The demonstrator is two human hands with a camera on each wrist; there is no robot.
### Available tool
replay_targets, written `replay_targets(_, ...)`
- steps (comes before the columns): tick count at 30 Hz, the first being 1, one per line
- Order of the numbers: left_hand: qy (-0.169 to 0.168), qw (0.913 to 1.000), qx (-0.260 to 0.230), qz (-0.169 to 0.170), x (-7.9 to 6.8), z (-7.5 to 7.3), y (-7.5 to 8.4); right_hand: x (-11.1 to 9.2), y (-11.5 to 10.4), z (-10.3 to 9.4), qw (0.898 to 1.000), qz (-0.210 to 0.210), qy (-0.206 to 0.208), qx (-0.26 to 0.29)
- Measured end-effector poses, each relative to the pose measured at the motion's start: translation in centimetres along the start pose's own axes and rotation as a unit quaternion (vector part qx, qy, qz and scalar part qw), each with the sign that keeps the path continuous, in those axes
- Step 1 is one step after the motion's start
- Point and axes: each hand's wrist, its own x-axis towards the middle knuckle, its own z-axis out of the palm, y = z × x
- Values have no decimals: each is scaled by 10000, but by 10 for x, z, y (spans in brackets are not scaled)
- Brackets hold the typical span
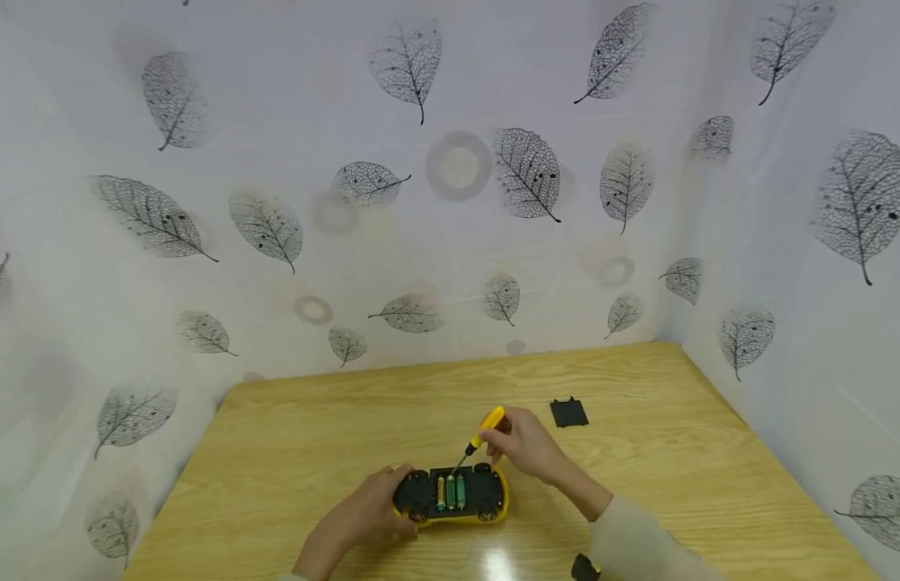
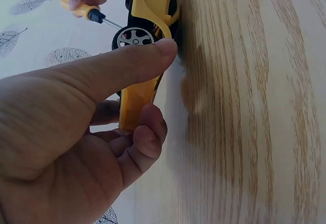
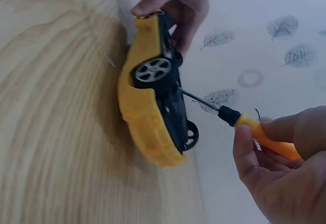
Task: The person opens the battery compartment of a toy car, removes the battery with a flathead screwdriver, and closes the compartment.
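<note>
Yellow toy car (image 1: pixel 496 492): upside down nr front-ctr of table, dark underside up, yellow body side toward head cam. Resting on or just above wood; contact unclear. Black wheels w/ silver spokes (both wrist views).

Batt. compartment mid-underside, uncovered. Inside: 3 batteries (image 1: pixel 451 494), side by side, mostly green, leftmost w/ more gold.

Screwdriver (image 1: pixel 486 429): yellow handle, black collar, thin metal shaft slanting down to far end of compartment, nr middle batt. Exact tip contact: can't tell.

L hand (image 1: pixel 370 508): gripping car's left end, thumb along near side by a wheel, fingers curled round the end; grip narrow, car held btwn.

R hand (image 1: pixel 529 444): above & beyond car's right half, pinching screwdriver handle btwn thumb & index, other fingers curled in. Pale sleeve (image 1: pixel 638 537) at forearm.

Farther out: flat black cover (image 1: pixel 569 412), squarish, small tabs on edges, lying beyond R hand & to its right, well apart from car. Dark object (image 1: pixel 583 568) at bottom edge beside sleeve, cut off, ID unclear. Table (image 1: pixel 311 420): light wood grain. Behind & both sides: whitish sheeting (image 1: pixel 435 250), dk leaf-skeleton print, few faint rings.
</note>
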Motion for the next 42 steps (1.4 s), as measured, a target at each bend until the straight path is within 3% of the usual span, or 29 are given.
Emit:
replay_targets(8,91,10000,-40,7,-3,1,0,14,17,-16,9859,1068,-422,1221)
replay_targets(13,103,9999,-46,-36,-3,2,0,18,30,-18,9756,1395,-513,1613)
replay_targets(19,94,10000,-7,9,-3,2,0,19,44,-18,9563,1883,-565,2165)
replay_targets(24,67,9999,-45,60,-2,2,-1,20,47,-17,9488,1923,-593,2433)
replay_targets(42,54,9998,-132,114,-4,1,0,13,52,-16,9513,1600,-560,2574)
